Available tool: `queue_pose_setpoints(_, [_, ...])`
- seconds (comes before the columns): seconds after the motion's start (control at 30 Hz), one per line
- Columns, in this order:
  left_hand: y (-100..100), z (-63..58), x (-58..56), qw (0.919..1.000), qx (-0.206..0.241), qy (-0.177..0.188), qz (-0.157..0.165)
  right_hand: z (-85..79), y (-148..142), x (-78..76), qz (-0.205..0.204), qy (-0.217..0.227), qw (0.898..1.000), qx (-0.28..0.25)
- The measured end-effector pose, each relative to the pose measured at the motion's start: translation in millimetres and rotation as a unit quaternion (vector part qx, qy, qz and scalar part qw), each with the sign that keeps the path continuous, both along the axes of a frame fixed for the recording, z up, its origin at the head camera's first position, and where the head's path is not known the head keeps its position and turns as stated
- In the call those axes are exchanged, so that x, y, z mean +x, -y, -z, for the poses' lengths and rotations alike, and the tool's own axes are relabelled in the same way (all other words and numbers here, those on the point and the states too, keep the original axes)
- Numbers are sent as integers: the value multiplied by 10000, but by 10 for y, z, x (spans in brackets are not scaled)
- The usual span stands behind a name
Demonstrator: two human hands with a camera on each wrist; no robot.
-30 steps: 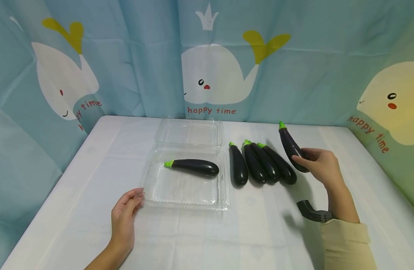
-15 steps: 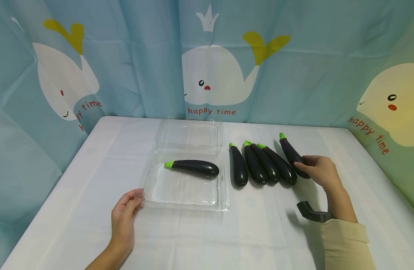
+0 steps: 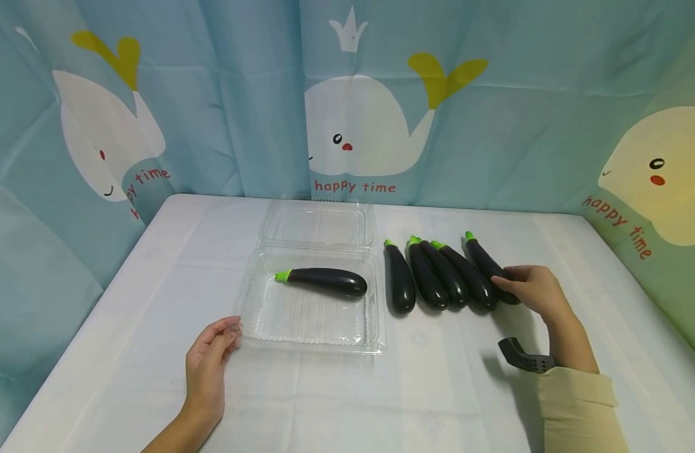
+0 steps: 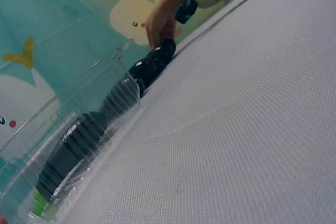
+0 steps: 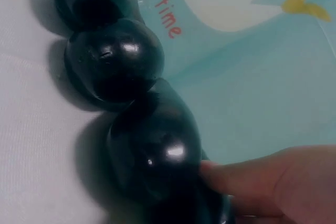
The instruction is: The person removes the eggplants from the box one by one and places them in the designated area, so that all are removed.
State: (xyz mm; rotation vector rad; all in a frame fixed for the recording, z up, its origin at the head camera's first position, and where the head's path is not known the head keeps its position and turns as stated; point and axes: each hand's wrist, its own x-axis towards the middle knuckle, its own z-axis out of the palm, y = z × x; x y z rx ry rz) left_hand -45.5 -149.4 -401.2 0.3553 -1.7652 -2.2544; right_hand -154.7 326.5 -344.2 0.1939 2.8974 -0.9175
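Observation:
My right hand (image 3: 536, 292) grips the round lower end of an eggplant (image 3: 482, 258) at the right end of a row. Its green stem points away from me, and it lies slanted close beside the neighbouring eggplant (image 3: 468, 277). In the right wrist view my thumb and fingers (image 5: 283, 182) are against the dark skin. At the front left corner of an open clear plastic clamshell container (image 3: 302, 330), my left hand (image 3: 207, 365) pinches the rim. Inside the container one eggplant (image 3: 327, 280) lies crosswise, stem to the left.
Several other eggplants, among them the leftmost eggplant (image 3: 400, 280), lie side by side right of the container. The container's lid (image 3: 319, 226) is folded back toward the blue whale-print curtain (image 3: 256, 113). A white cloth (image 3: 336, 402) covers the table.
My right hand has lowered the eggplant from above the table and brought it leftward beside the row. The left hand and the container have stayed in place.

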Motion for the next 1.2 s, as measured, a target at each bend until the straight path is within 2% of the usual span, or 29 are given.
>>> queue_pose_setpoints(0.33, [2,-8,5,10000,6,-24,35,-16,-38,6,-243,86,9997,15])
queue_pose_setpoints(0.53, [2,-8,1,10000,3,20,13,-65,-21,24,-175,34,9998,33])
queue_pose_setpoints(0.73, [1,-3,-7,10000,50,42,-22,-81,12,38,94,-612,9980,130])
queue_pose_setpoints(0.87, [-6,-1,-15,9999,96,49,-42,-168,112,55,287,-1077,9934,257])
queue_pose_setpoints(0.97, [-7,1,-14,9999,92,47,-35,-270,223,61,237,-1454,9888,217])
queue_pose_setpoints(1.2, [7,-3,1,10000,48,-71,13,-605,566,92,-219,-2136,9767,21])
